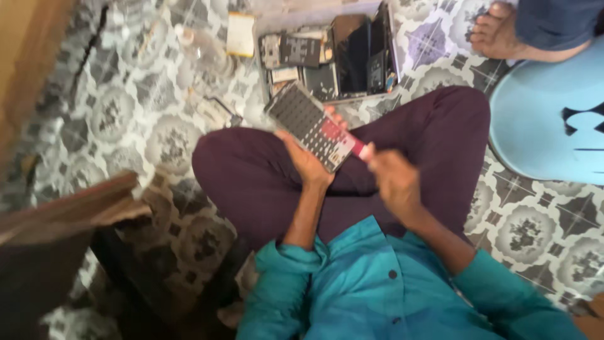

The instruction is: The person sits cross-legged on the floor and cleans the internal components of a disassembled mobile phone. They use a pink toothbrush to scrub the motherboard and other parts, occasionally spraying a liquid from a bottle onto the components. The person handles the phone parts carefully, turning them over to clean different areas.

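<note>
The left hand (308, 165) is wrapped around the lower part of a flat, dark calculator (313, 127) with rows of small keys, holding it up over the lap. Its long side slants from the upper left down to the lower right, where the right hand (395, 179) sits just beside its pink end; that hand looks curled, but blur hides whether it grips anything. Beyond them, on the patterned tile floor (135, 119), lies an open box (327, 56) of flat, shiny dark parts.
</note>
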